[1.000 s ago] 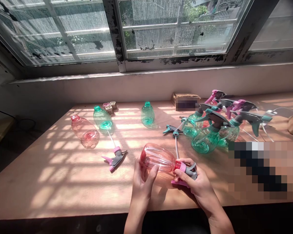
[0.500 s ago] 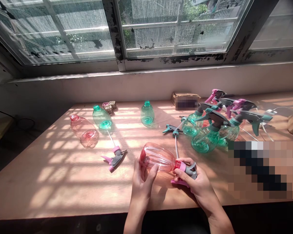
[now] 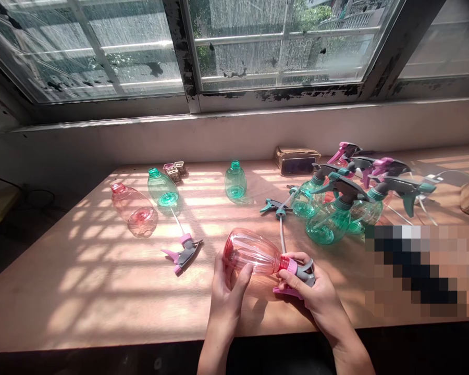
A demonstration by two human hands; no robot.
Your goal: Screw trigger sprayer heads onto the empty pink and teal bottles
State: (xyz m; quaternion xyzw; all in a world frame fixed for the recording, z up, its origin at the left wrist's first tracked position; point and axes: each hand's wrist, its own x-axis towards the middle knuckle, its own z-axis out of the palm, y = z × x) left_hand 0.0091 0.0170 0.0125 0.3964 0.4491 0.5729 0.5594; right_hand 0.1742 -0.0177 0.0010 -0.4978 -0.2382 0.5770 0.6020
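Well left of the left hand [image 3: 227, 294] and beyond it is an open-necked pink bottle [image 3: 135, 211]; closer to that hand comes a first green bottle [image 3: 163, 188], then a second green bottle [image 3: 235, 181] straight beyond it, all see-through. The held pink bottle [image 3: 252, 252] lies sideways between the hands. Beyond the right hand [image 3: 318, 291] and slightly to its right, green spray bottles [image 3: 326, 227] stand bunched, contents hard to make out. The left hand, partly closed, grips the held pink bottle near its base; the right, fingers curled, grasps the pink-and-grey spray head [image 3: 305, 273] at its neck
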